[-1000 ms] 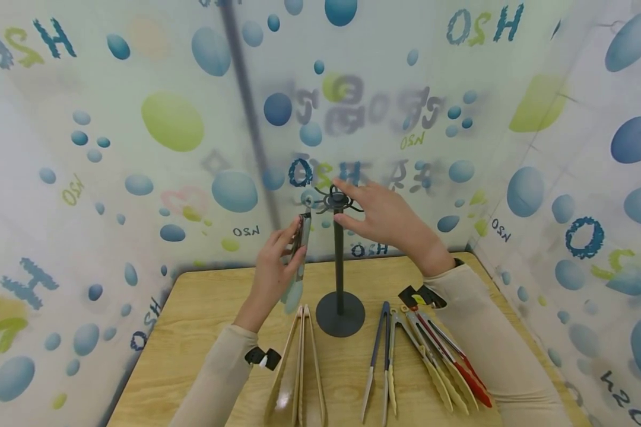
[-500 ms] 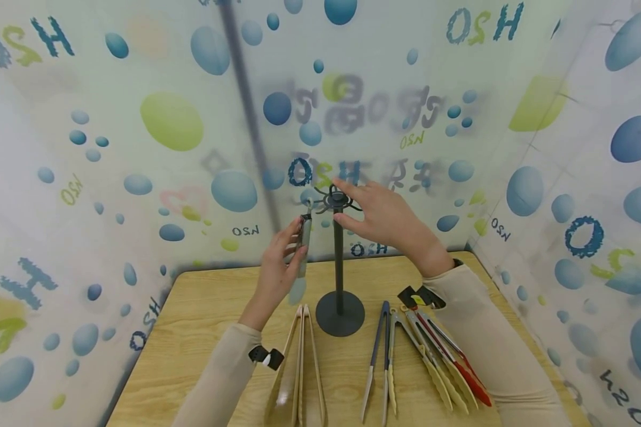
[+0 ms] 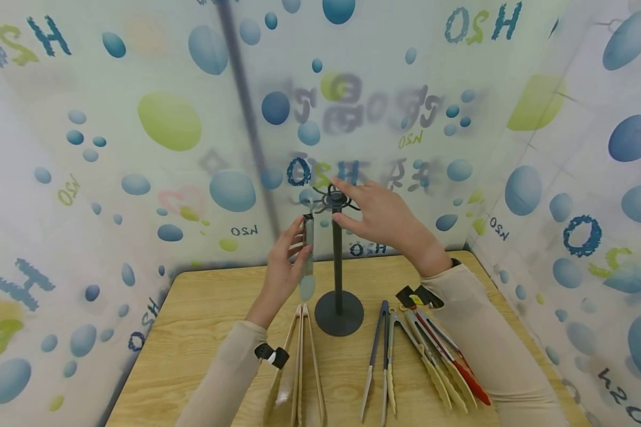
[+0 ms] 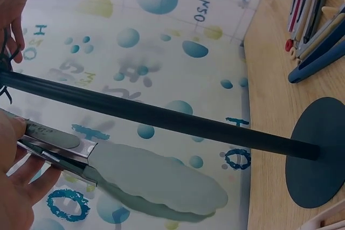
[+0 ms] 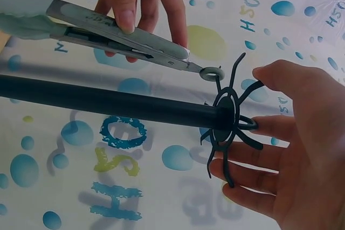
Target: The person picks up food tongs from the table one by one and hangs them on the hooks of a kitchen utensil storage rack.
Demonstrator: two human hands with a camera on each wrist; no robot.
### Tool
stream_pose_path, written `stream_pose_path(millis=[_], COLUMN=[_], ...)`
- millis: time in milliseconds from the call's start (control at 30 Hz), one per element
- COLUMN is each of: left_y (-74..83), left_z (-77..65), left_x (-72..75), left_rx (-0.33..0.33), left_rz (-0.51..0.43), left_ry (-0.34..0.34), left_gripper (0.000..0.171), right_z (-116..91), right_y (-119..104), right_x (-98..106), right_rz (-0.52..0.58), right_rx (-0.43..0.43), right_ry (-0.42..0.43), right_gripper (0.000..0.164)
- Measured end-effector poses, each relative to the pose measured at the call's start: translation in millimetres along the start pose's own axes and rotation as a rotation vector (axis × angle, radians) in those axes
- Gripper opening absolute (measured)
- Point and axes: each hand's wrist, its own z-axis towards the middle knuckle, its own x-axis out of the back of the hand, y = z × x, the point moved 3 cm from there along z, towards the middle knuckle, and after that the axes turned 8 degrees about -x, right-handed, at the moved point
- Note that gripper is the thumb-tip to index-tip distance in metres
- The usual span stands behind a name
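My left hand (image 3: 284, 270) pinches pale green-tipped kitchen tongs (image 4: 161, 179) by their metal arms, thumb on one side and fingers on the other. They hang head down, left of a dark utensil stand (image 3: 338, 261). In the right wrist view the tongs' pull ring (image 5: 212, 73) sits at one hook of the stand's hook crown (image 5: 226, 114), and that hook seems to pass through it. My right hand (image 3: 381, 216) holds the crown from the right, thumb at one hook and fingers curled behind others. The stand's round base (image 3: 339, 314) rests on the table.
On the wooden table (image 3: 203, 320) lie tan tongs (image 3: 300, 356) in front of the left forearm side, blue-handled tongs (image 3: 375, 350), yellow-tipped tongs (image 3: 432, 373) and red-tipped tongs (image 3: 472, 382) near the right forearm. A patterned curtain wall (image 3: 171, 121) surrounds the table.
My left hand has shifted slightly right, and the tongs have swung from slanted to nearly upright, closer to the stand's pole. The right hand stays at the hook crown.
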Motion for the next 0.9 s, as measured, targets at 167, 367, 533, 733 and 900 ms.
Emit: stream_pose_path(millis=[167,367,533,733,900], left_y=[-0.9,-0.8,-0.8,0.4,1.0], left_z=[0.7,1.4,2.3,3.2,4.1], left_x=[-3.8,-7.9,-11.2,-14.2,-16.1], left_rx=[0.002,-0.019,-0.022,0.015,0.040], left_rz=[0.003,-0.021,-0.032,-0.046,-0.057], left_ry=[-0.007,0.002,0.006,0.008,-0.007], left_gripper=[0.061,0.064,0.066,0.070,0.070], right_z=[-1,-1,-1,-1,-1], right_y=[0,0,0,0,1], right_x=[1,0,0,0,0], right_rz=[-0.004,-0.003,0.006,0.008,0.016], right_rx=[0.003,0.006,0.001,0.004,0.002], right_ry=[0.001,-0.005,-0.009,-0.001,0.000], right_gripper=[0.071,0.071,0.071,0.071,0.071])
